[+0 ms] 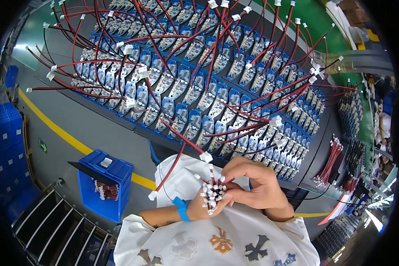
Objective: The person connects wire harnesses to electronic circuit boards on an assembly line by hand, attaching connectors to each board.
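Low in the middle, my left hand (pixel 198 209) is closed round a bundle of red-and-black wire leads (pixel 213 193), whose white connectors cluster upward. A blue strap (pixel 181 209) circles that wrist. From the right, my right hand (pixel 258 185) reaches to the bundle, thumb and forefinger pinched at a white connector at its upper side. Just beyond my hands lie panels of blue circuit boards (pixel 180 116) in rows on a dark table. Many boards carry red-and-black wires ending in white plugs, and one such plug (pixel 205 157) hangs over the near edge, close to the bundle.
At left, a blue bin (pixel 105 184) holds more wire bundles. Blue crates (pixel 6 144) are stacked at the far left, above a metal rack (pixel 60 221). More wire leads (pixel 329 165) and stacked boards (pixel 351 116) lie at the table's right end.
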The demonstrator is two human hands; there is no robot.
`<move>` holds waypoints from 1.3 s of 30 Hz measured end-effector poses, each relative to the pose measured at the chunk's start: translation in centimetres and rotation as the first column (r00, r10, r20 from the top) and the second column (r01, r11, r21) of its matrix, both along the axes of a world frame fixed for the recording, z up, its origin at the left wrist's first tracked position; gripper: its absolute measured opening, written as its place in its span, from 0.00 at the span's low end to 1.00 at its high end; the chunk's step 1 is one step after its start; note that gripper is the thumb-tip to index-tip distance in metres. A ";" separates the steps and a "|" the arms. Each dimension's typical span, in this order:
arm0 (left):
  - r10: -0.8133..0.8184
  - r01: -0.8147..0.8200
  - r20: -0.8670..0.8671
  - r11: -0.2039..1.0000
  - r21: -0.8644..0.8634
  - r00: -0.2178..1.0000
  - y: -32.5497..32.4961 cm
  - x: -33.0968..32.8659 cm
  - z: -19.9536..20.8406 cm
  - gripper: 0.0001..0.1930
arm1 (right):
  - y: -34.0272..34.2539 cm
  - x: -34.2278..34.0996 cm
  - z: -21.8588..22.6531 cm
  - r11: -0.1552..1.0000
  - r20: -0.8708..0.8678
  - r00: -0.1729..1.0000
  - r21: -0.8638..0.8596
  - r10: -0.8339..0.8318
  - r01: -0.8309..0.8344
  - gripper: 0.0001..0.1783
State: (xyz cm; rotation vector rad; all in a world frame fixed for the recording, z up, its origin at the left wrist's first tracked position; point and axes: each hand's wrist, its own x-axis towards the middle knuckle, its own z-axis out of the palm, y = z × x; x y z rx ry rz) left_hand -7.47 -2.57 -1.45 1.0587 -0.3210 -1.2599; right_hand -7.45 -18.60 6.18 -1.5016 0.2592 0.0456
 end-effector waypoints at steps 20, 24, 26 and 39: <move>0.153 -0.143 0.017 0.954 -0.263 0.988 -2.1 1.7 1.9 0.14 | 0.2 -3.7 -0.9 0.794 0.192 0.826 0.455 -0.531 0.404 0.06; 0.318 -0.256 0.144 0.905 -0.339 0.937 -1.5 2.6 2.0 0.22 | -2.9 -3.4 2.1 0.559 0.008 0.588 0.321 -0.809 0.765 0.04; 0.439 -0.308 0.038 0.688 -0.657 0.898 -0.8 2.9 2.2 0.13 | -5.0 -3.9 2.3 0.567 0.141 0.612 -0.261 -0.779 0.781 0.03; 0.065 -0.323 -0.324 0.391 -0.862 0.944 -2.6 6.6 9.2 0.12 | -7.5 -0.9 0.8 0.366 -0.013 0.995 -0.930 -0.102 0.026 0.08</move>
